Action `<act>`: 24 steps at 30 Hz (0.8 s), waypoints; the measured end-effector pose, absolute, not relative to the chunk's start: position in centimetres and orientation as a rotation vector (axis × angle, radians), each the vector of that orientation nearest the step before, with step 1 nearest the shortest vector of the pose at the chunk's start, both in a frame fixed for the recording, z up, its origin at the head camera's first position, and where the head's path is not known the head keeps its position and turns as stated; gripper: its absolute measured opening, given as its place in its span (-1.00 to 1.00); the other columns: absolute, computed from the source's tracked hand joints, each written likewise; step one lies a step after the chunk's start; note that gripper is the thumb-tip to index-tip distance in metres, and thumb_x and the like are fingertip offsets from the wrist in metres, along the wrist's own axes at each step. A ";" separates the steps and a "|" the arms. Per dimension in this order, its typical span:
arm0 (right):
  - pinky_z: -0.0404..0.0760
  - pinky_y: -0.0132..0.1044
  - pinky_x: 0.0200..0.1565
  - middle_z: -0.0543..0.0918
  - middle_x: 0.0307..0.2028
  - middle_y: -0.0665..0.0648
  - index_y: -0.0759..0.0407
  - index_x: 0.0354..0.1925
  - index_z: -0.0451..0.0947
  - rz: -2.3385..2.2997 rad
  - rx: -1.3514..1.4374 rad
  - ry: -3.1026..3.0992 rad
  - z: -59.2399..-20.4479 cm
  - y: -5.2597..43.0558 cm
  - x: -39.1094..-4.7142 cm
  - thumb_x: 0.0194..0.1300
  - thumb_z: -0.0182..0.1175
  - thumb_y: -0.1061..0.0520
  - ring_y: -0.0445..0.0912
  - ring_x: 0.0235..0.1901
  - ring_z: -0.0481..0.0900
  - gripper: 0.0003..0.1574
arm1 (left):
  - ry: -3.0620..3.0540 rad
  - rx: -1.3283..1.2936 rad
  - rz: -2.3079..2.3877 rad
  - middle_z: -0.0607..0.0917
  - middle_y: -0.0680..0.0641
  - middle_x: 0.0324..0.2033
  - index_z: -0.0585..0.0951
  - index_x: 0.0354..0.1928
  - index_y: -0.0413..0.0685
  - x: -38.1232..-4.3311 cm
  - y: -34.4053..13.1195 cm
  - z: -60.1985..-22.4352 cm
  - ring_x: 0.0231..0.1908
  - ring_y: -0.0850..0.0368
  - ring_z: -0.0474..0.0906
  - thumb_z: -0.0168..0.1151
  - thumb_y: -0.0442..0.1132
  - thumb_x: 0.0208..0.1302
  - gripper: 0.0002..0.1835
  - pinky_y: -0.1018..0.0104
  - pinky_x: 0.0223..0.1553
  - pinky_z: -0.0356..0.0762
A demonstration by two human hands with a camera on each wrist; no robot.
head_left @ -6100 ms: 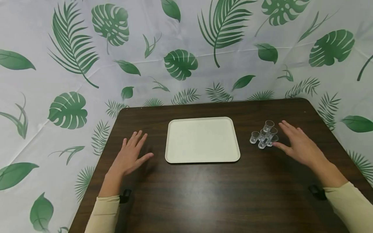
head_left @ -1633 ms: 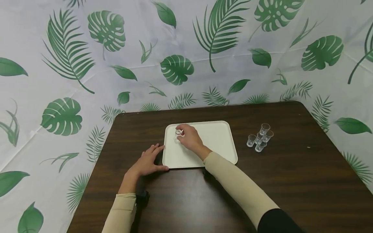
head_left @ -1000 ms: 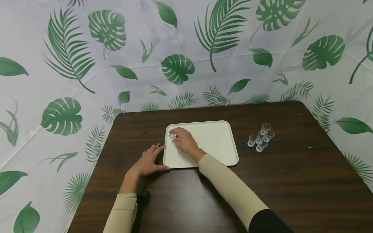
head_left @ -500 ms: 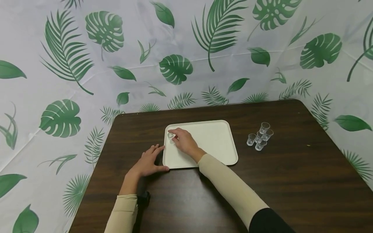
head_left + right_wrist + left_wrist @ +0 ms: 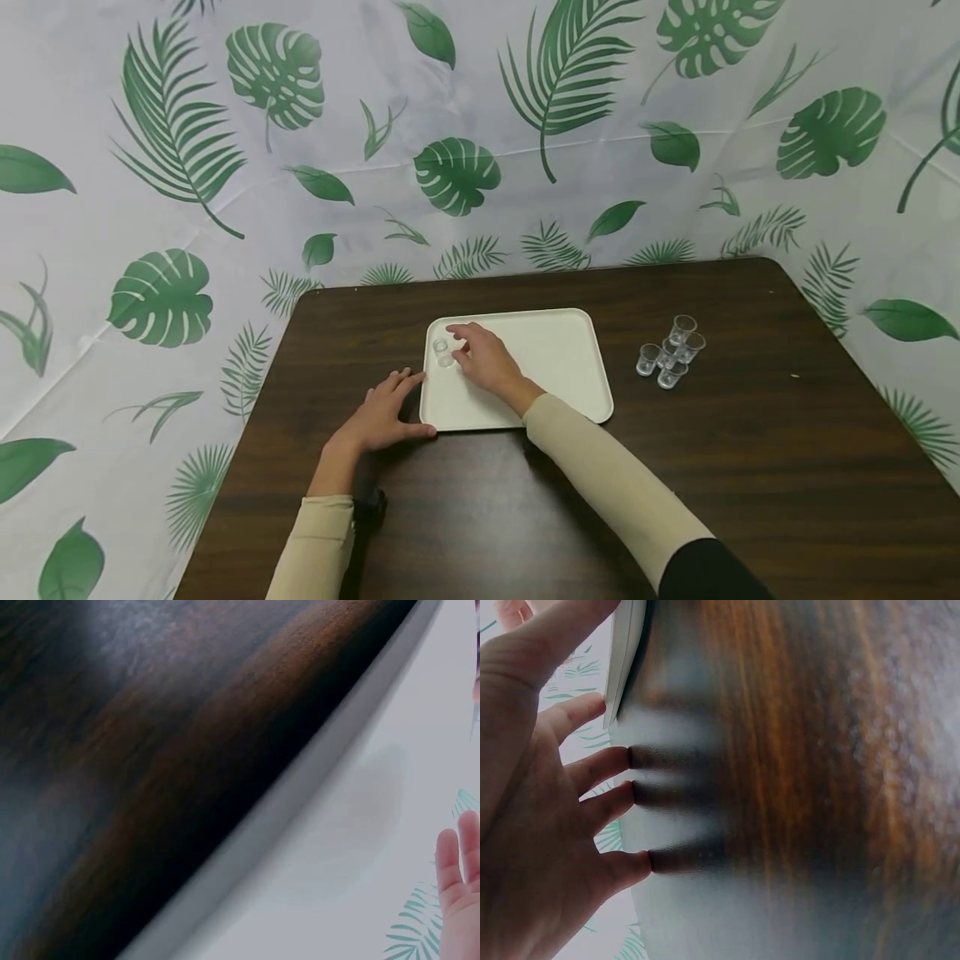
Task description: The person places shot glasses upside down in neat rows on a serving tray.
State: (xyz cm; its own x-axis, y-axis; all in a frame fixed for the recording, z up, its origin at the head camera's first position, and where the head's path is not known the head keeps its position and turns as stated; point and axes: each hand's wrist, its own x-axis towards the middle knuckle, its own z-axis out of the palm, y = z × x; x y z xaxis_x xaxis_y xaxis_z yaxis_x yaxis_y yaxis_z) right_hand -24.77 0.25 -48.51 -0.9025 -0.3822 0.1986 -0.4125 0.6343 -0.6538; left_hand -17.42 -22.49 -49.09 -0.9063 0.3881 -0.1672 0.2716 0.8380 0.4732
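Note:
A small clear shot glass (image 5: 442, 351) stands on the white tray (image 5: 540, 367), near its left edge. My right hand (image 5: 491, 360) hovers just right of this glass, thumb and fingers parted and a narrow gap showing between. In the right wrist view, two fingers (image 5: 448, 859) appear at the right edge, above the tray's pale surface. My left hand (image 5: 378, 419) is spread at the tray's front left corner, a finger and the thumb at its rim. The left wrist view has its fingertips (image 5: 622, 799) down on the dark tabletop.
Several more clear shot glasses (image 5: 672, 354) are clustered on the dark wooden table (image 5: 750, 467), right of the tray. A white cloth (image 5: 360, 217) with green leaves hangs behind the table and along its sides.
A shot glass went from the cluster to the tray's left side, carried by the right hand, which has now let go and drawn slightly right. The left hand moved to the tray's corner.

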 end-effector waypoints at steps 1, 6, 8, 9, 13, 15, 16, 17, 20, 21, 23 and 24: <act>0.54 -0.16 -0.01 0.61 0.00 0.09 0.07 0.31 0.44 1.147 0.683 -2.794 -48.4 0.4 -24.8 0.34 0.26 0.18 -0.12 -0.15 0.63 -0.41 | 2.763 0.503 0.651 0.10 -0.21 0.49 0.19 0.52 0.11 -17.5 -22.5 -49.1 0.47 -0.24 -0.08 0.38 0.39 -0.01 0.10 -0.45 0.27 -0.09; 0.54 -0.17 -0.03 0.59 0.02 0.11 0.10 0.30 0.45 1.172 0.689 -2.760 -47.7 1.2 -24.7 0.34 0.25 0.18 -0.12 -0.16 0.63 -0.43 | 2.762 0.497 0.632 0.11 -0.21 0.49 0.18 0.52 0.12 -17.7 -22.4 -49.1 0.47 -0.24 -0.07 0.37 0.40 -0.03 0.11 -0.45 0.26 -0.07; 0.55 -0.17 -0.05 0.59 0.03 0.10 0.11 0.29 0.45 1.184 0.688 -2.751 -47.3 1.5 -24.5 0.34 0.24 0.18 -0.11 -0.15 0.63 -0.44 | 2.764 0.496 0.629 0.11 -0.22 0.49 0.19 0.52 0.12 -17.7 -22.5 -49.1 0.47 -0.24 -0.06 0.37 0.41 -0.03 0.11 -0.45 0.26 -0.07; 0.55 -0.17 -0.05 0.59 0.02 0.11 0.12 0.28 0.46 1.194 0.691 -2.743 -47.1 1.7 -24.4 0.33 0.25 0.19 -0.09 -0.14 0.63 -0.44 | 2.766 0.496 0.630 0.11 -0.22 0.48 0.19 0.52 0.11 -17.6 -22.5 -49.1 0.47 -0.24 -0.06 0.37 0.41 -0.03 0.11 -0.45 0.26 -0.06; 0.55 -0.17 -0.08 0.59 0.02 0.11 0.12 0.25 0.49 1.210 0.683 -2.723 -46.4 3.1 -23.9 0.32 0.25 0.19 -0.04 -0.13 0.63 -0.47 | 2.768 0.504 0.634 0.12 -0.22 0.48 0.19 0.52 0.11 -17.7 -22.3 -49.0 0.46 -0.25 -0.06 0.38 0.40 -0.02 0.11 -0.44 0.27 -0.06; 0.56 -0.18 -0.10 0.60 0.02 0.12 0.13 0.24 0.49 1.207 0.678 -2.713 -46.1 3.9 -23.6 0.32 0.26 0.19 -0.04 -0.13 0.63 -0.47 | 2.762 0.508 0.633 0.10 -0.22 0.49 0.18 0.52 0.10 -17.7 -22.3 -49.0 0.47 -0.25 -0.07 0.38 0.40 -0.02 0.11 -0.44 0.27 -0.07; 0.56 -0.18 -0.10 0.60 0.02 0.12 0.13 0.24 0.50 1.201 0.674 -2.709 -46.0 4.4 -23.4 0.32 0.26 0.18 -0.05 -0.13 0.62 -0.48 | 2.761 0.509 0.630 0.10 -0.22 0.49 0.17 0.52 0.11 -17.7 -22.3 -49.0 0.47 -0.25 -0.07 0.37 0.40 -0.02 0.11 -0.43 0.28 -0.07; 0.56 -0.18 -0.11 0.60 0.01 0.13 0.13 0.23 0.50 1.202 0.672 -2.702 -45.8 4.8 -23.3 0.31 0.27 0.19 -0.06 -0.13 0.62 -0.48 | 2.760 0.511 0.629 0.10 -0.22 0.49 0.17 0.53 0.10 -17.7 -22.3 -49.0 0.47 -0.25 -0.07 0.37 0.39 -0.02 0.11 -0.43 0.28 -0.07; 0.57 -0.17 -0.12 0.60 0.01 0.17 0.16 0.24 0.50 1.218 0.663 -2.680 -45.3 6.1 -23.1 0.32 0.27 0.18 -0.04 -0.13 0.61 -0.48 | 2.757 0.515 0.631 0.09 -0.23 0.49 0.16 0.53 0.09 -17.7 -22.4 -48.9 0.47 -0.26 -0.08 0.38 0.39 -0.02 0.12 -0.44 0.27 -0.08; 0.58 -0.17 -0.12 0.60 0.01 0.18 0.16 0.23 0.50 1.229 0.656 -2.672 -45.1 6.6 -23.1 0.32 0.27 0.19 -0.04 -0.13 0.61 -0.48 | 2.758 0.519 0.633 0.09 -0.24 0.49 0.16 0.53 0.08 -17.6 -22.4 -48.8 0.46 -0.27 -0.08 0.38 0.38 -0.01 0.12 -0.45 0.27 -0.08; 0.59 -0.14 -0.13 0.59 0.00 0.20 0.18 0.22 0.51 1.253 0.637 -2.649 -44.6 7.6 -23.0 0.32 0.27 0.20 -0.02 -0.12 0.61 -0.49 | 2.757 0.524 0.638 0.10 -0.26 0.48 0.16 0.52 0.06 -17.6 -22.4 -48.8 0.46 -0.28 -0.07 0.38 0.38 -0.02 0.13 -0.45 0.26 -0.08; 0.60 -0.13 -0.14 0.59 0.00 0.21 0.20 0.22 0.51 1.265 0.621 -2.636 -44.4 8.2 -23.0 0.31 0.27 0.21 -0.01 -0.13 0.61 -0.50 | 2.754 0.522 0.639 0.10 -0.26 0.48 0.16 0.53 0.06 -17.6 -22.4 -48.8 0.46 -0.28 -0.07 0.38 0.38 -0.02 0.13 -0.45 0.27 -0.08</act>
State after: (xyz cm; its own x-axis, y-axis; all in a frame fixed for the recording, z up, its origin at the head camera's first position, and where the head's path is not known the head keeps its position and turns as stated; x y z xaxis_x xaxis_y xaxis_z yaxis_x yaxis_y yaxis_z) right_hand -23.01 8.25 -44.38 -0.9027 -0.2998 0.3086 -0.4283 0.5585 -0.7104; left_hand -17.57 -22.41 -48.78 -0.8999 0.4002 -0.1732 0.2830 0.8382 0.4662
